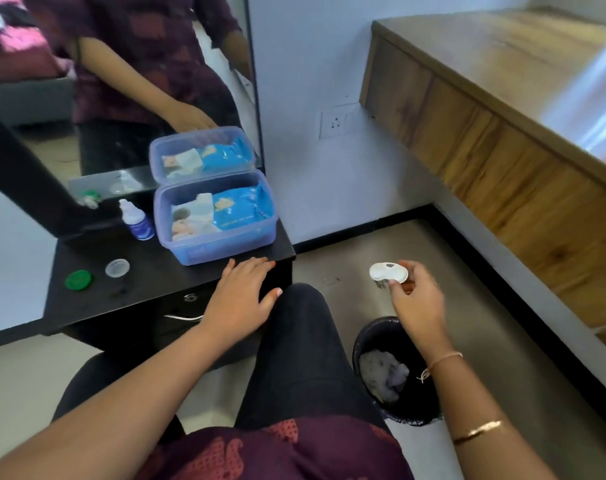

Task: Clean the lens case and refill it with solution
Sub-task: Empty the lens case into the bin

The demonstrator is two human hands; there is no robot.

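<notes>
Two-well white lens case [388,272] (dark smudge, maybe residue) pinched by right hand [417,299]; left hand [241,294] flat, empty.

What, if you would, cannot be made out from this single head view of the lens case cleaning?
- Lens case wells: it faces away in the right hand, so any liquid is hidden.
- Solution bottle label: too small and blurred to read.
- Bin contents: partly covered by the right forearm.
- Left hand: rests flat on the table edge, palm hidden.
</notes>
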